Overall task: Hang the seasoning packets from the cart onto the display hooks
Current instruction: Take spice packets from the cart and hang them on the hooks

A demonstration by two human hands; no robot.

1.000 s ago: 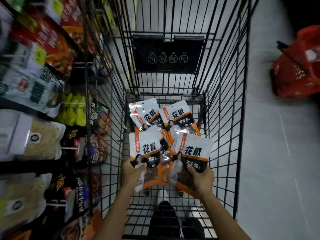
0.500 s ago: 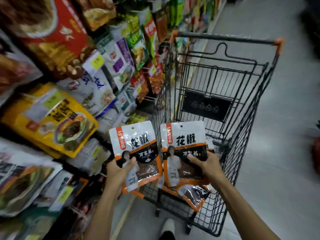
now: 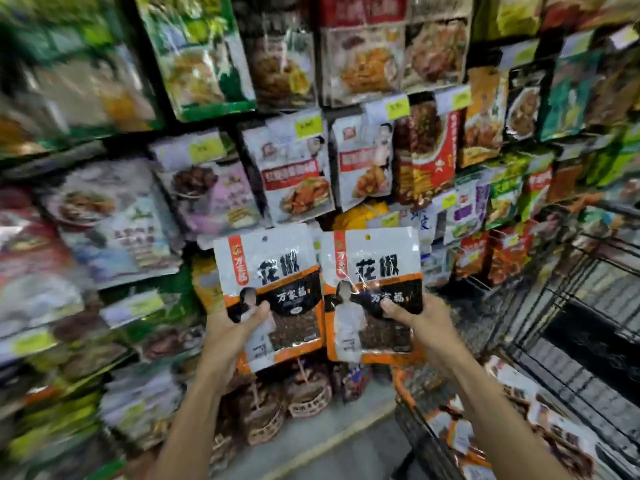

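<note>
I hold two white-and-orange seasoning packets upright in front of the display wall. My left hand [image 3: 230, 332] grips the left packet [image 3: 273, 271] at its lower left, thumb across the front. My right hand [image 3: 420, 325] grips the right packet [image 3: 375, 268] at its lower right, thumb on the front. Each packet has a small hang hole at the top. The two packets sit side by side, edges nearly touching. More of the same packets [image 3: 460, 431] lie in the black wire cart [image 3: 568, 358] at the lower right. The hooks are hidden behind hanging stock.
The wall ahead is packed with hanging seasoning packs [image 3: 298, 174] with yellow price tags [image 3: 308, 126]. Small woven baskets [image 3: 308, 396] sit low under the packets. The view's left side is blurred. A strip of grey floor [image 3: 332, 441] shows between shelf and cart.
Both hands lifted one packet each out of the cart and raised them. My view swung left from the cart to face the display wall.
</note>
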